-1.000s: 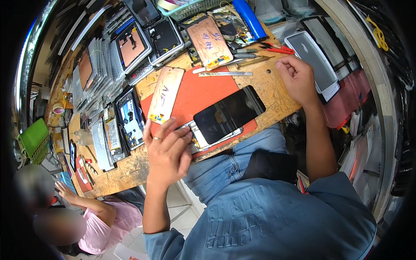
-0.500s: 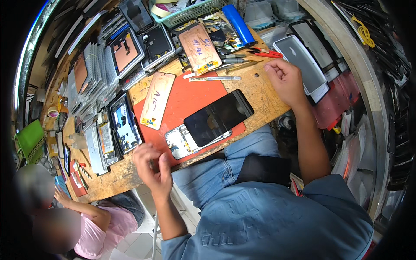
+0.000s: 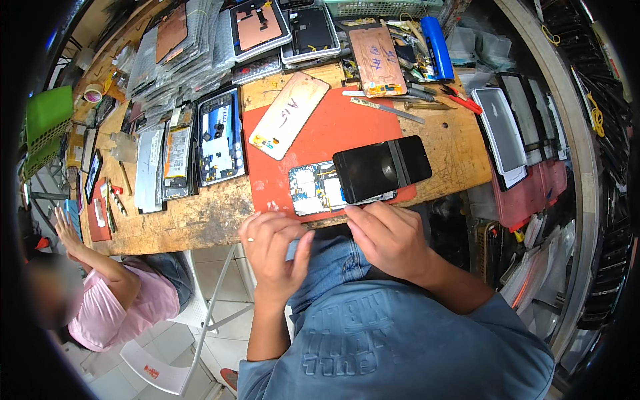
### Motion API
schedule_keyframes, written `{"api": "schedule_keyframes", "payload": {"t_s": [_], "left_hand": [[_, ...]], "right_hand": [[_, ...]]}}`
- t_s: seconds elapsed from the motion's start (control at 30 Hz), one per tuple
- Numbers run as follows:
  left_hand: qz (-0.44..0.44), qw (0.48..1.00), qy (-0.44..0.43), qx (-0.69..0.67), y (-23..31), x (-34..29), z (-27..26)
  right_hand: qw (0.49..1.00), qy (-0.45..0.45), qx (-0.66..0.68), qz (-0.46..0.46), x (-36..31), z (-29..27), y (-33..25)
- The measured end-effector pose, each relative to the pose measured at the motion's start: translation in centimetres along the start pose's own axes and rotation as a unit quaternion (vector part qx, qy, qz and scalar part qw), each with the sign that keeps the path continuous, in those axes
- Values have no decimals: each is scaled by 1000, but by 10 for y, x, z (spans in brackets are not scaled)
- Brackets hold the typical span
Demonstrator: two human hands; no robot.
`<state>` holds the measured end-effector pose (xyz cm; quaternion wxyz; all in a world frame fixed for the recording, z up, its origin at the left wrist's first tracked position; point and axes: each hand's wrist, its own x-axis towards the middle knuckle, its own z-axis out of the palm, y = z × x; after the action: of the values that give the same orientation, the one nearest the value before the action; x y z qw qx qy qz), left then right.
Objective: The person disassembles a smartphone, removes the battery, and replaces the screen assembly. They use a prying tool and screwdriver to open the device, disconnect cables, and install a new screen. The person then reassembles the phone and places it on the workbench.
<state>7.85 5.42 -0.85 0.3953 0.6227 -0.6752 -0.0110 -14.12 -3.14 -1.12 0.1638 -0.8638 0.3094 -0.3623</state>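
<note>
My left hand [image 3: 273, 250] is at the bench's front edge, fingers loosely bent and thumb apart, with nothing visible in it. My right hand [image 3: 390, 240] is curled, thumb and fingertips close together, just below the front edge of an opened phone [image 3: 308, 187]. Whether it touches the phone or pinches something small, I cannot tell. The phone's circuit board and inner parts show on an orange-red mat [image 3: 340, 130]. Across its right part lies a black screen panel [image 3: 367, 172], tilted, with a dark strip over it. A pale back panel with handwriting [image 3: 290, 117] rests behind.
Left of the mat stand an opened blue phone [image 3: 221, 140] and a phone with exposed battery [image 3: 179, 150]. Behind are stacked sleeves [image 3: 180, 67], a metal ruler [image 3: 387, 110], red-handled pliers [image 3: 463, 100] and a blue cylinder [image 3: 437, 50]. A person in pink [image 3: 127, 300] sits at left.
My right hand has come from the bench's right side to the phone's front edge. My left hand has shifted slightly toward it. The view has turned, and the phone and screen stay together.
</note>
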Motion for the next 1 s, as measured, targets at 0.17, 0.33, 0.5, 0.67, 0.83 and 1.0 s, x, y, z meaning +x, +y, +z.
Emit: {"api": "schedule_keyframes", "payload": {"t_s": [0.17,0.33,0.5,0.67,0.83,1.0], "left_hand": [[40,998,-43,20,4,24,15],[32,997,-77,-10,1,32,19],[40,997,-66,-7,-2,36,21],[29,997,-67,-22,-6,41,23],[8,996,-67,-60,-10,43,22],[4,995,-79,-54,-10,42,23]], "right_hand": [[999,-20,-42,-10,10,10,-1],[999,-39,-4,-9,16,7,5],[998,-61,-7,-1,23,4,3],[999,-27,1,17,25,10,0],[996,-25,56,68,27,13,-4],[995,-24,54,79,22,16,-4]]}}
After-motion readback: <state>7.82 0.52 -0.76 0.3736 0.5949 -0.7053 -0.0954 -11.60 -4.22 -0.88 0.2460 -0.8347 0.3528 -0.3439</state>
